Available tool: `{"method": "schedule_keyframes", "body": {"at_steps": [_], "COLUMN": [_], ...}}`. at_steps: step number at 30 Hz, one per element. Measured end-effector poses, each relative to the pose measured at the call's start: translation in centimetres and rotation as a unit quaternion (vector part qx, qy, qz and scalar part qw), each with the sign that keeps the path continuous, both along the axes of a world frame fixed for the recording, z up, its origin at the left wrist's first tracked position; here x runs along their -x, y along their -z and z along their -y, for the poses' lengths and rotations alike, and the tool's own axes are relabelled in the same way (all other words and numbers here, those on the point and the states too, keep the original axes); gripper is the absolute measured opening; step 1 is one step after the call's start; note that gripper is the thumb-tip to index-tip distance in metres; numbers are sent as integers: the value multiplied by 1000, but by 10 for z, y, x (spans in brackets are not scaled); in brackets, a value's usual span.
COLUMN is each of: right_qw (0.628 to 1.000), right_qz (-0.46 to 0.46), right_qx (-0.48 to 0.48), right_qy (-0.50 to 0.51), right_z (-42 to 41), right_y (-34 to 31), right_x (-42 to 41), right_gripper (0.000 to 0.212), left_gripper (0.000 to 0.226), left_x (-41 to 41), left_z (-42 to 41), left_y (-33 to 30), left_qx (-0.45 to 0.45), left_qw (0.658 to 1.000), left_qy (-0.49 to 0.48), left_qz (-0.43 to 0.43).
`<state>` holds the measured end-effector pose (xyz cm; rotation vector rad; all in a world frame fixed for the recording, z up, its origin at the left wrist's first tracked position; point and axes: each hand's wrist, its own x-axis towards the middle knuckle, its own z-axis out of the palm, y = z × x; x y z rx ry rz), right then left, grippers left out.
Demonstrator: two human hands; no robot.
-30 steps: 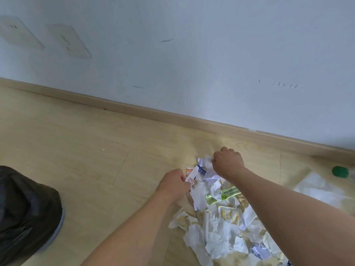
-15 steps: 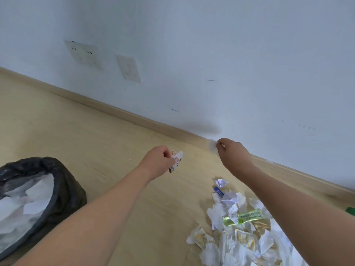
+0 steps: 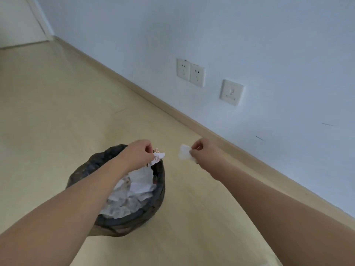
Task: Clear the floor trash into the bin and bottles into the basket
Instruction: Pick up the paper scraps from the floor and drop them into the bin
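Pinching a printed scrap [image 3: 158, 157] over the bin [image 3: 123, 189] at lower centre, the left hand [image 3: 137, 154] is placed; the right hand [image 3: 203, 151] pinches a white scrap [image 3: 184, 153] right of the rim (likely to flutter onto the floor [image 3: 57, 112] if released there).

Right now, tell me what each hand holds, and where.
Left hand pinches a printed paper scrap by its near end; right hand pinches a white scrap by its right edge.
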<state>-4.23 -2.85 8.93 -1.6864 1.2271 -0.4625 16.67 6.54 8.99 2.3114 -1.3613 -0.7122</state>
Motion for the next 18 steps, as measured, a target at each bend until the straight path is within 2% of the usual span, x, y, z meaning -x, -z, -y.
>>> {"method": "schedule_keyframes", "body": {"at_steps": [4, 6, 8, 11, 12, 15, 18], "right_qw": [992, 975, 929, 836, 825, 866, 887], "right_qz": [-30, -71, -155, -288, -299, -225, -150], "right_qx": [70, 130, 214, 306, 312, 264, 274], "right_qy": [-101, -168, -257, -353, -364, -361, -339], "right_z": [-45, -67, -88, -103, -104, -97, -76], "right_y": [5, 13, 30, 54, 58, 55, 32], "right_x": [-87, -122, -149, -155, -155, -147, -121], "right_gripper": [7, 10, 12, 15, 21, 34, 34], "left_gripper": [5, 7, 10, 15, 15, 14, 13], "left_x": [-58, -73, -82, -78, -79, -84, -82], "left_z": [-60, -81, -96, -99, -100, -98, -87], "left_y": [24, 35, 47, 60, 62, 58, 44], "left_qx": [-16, -18, -46, -103, -108, -76, -25], "left_qw": [996, 991, 989, 983, 979, 974, 972], "left_qy": [-73, -94, -84, -31, -29, -71, -110], "left_qz": [56, 93, 113, 151, 171, 201, 208]}}
